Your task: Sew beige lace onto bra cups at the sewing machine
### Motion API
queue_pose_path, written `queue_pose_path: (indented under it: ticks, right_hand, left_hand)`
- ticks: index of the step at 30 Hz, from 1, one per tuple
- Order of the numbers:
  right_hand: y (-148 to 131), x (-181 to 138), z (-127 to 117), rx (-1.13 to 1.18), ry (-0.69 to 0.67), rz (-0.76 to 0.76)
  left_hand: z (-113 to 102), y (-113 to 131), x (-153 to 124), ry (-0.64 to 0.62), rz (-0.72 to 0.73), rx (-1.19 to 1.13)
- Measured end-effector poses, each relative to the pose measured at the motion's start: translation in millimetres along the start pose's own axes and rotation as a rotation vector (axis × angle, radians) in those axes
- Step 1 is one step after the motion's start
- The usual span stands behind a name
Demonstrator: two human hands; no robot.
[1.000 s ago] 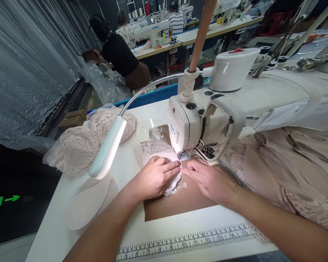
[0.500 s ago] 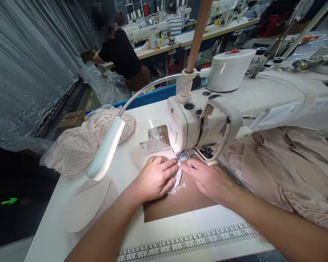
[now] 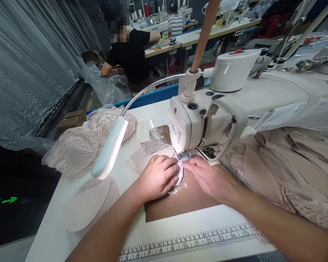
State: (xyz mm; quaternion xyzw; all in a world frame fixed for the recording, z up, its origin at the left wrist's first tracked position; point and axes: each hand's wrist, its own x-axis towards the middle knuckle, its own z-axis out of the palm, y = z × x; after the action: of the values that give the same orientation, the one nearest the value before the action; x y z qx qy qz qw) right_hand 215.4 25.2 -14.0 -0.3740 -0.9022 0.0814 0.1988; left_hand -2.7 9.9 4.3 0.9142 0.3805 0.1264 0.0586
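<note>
My left hand lies flat, fingers together, pressing a small white lace piece onto the sewing table just left of the presser foot. My right hand rests flat on the brown plate on the right, fingertips touching the lace edge at the foot. Neither hand grips anything. The white sewing machine stands directly behind both hands.
A flexible lamp hangs over the table's left part. A heap of lace pieces lies at the far left, beige fabric is piled on the right. A printed ruler runs along the table's near edge. A person works at another machine behind.
The lace has fed further away under the foot, and both hands followed it slightly. The person in black behind has straightened up and turned to the machine there.
</note>
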Motion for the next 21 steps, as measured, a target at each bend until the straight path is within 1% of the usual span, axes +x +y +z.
queue_pose_path:
  ticks: [5,8,11,14,18,21]
  right_hand:
    - [-3.2,1.5,-3.1,0.021,-0.069,-0.08]
    - [-3.2,1.0,-2.6,-0.005,-0.067,-0.085]
    - [-2.5,-0.5,-1.0,-0.027,-0.07,-0.088]
    - [-2.3,-0.9,0.3,-0.059,-0.062,-0.085]
    - [-2.5,2.4,1.2,-0.094,-0.025,-0.094]
    - [-2.5,5.2,3.6,-0.118,-0.012,-0.035]
  left_hand:
    - [-0.2,-0.4,1.2,-0.02,0.021,0.035]
    - [-1.1,-2.6,1.2,-0.029,0.065,0.043]
    - [-2.0,-5.2,0.5,-0.043,0.073,0.04]
    - [-2.6,-6.5,0.3,-0.069,0.059,0.027]
    - [-2.4,-5.1,2.3,-0.071,0.007,0.029]
    - [-1.5,-3.1,4.8,-0.065,-0.042,0.044]
